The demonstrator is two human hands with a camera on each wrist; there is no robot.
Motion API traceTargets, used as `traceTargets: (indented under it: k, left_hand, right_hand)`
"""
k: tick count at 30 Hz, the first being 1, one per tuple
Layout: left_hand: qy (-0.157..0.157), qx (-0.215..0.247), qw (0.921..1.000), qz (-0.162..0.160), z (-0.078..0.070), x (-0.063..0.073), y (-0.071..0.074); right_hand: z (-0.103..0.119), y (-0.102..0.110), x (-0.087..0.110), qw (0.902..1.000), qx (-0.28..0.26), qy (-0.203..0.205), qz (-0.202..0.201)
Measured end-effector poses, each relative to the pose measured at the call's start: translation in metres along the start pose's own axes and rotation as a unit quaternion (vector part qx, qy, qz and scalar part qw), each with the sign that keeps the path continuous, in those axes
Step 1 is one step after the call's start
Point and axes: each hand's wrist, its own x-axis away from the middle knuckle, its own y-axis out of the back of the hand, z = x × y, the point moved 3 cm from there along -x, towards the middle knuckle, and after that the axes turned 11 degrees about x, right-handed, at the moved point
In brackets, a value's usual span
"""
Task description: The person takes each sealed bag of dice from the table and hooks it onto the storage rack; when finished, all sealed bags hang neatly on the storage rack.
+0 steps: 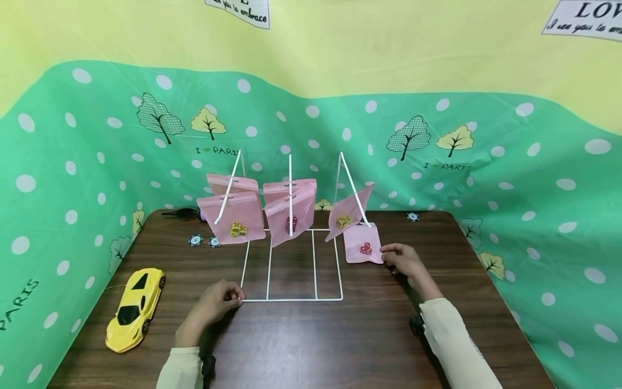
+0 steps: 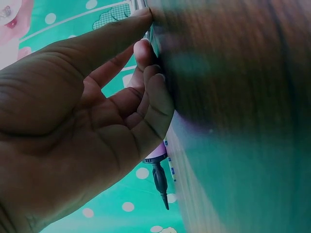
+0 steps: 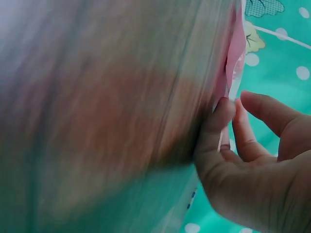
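Observation:
At the front left corner of a white wire rack (image 1: pixel 291 300), my left hand (image 1: pixel 216 302) pinches the frame between thumb and fingertips. Several pink zip bags (image 1: pixel 232 208) hang on the rack's upright arms, with yellow or red dice showing inside. Beside the rack's right side, another pink bag (image 1: pixel 357 254) with red dice (image 1: pixel 366 248) lies on the wooden table. My right hand (image 1: pixel 405 265) holds this bag by its right edge. The right wrist view shows the curled fingertips (image 3: pixel 224 108) right at the bag's edge, with the thumb close by.
On the left of the table (image 1: pixel 311 346) stands a yellow toy car (image 1: pixel 136 308). Poker chips (image 1: pixel 196 240) lie behind it, near a dark pointed nozzle (image 1: pixel 180 214); another chip (image 1: pixel 412 216) is at the back right. A green and yellow patterned cloth (image 1: pixel 311 81) surrounds the table.

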Motion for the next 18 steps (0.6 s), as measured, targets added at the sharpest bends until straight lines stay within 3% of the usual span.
traceTargets:
  k: [4, 18]
  left_hand:
    - [0.002, 0.003, 1.0000, -0.003, -0.001, 0.000, 0.000]
    - [-0.014, 0.001, 0.9999, 0.000, -0.001, 0.001, 0.000]
  right_hand:
    - [0.004, -0.005, -0.002, 0.9996, 0.021, -0.005, -0.016]
    - [0.005, -0.009, 0.000, 0.9989, 0.013, -0.020, -0.040]
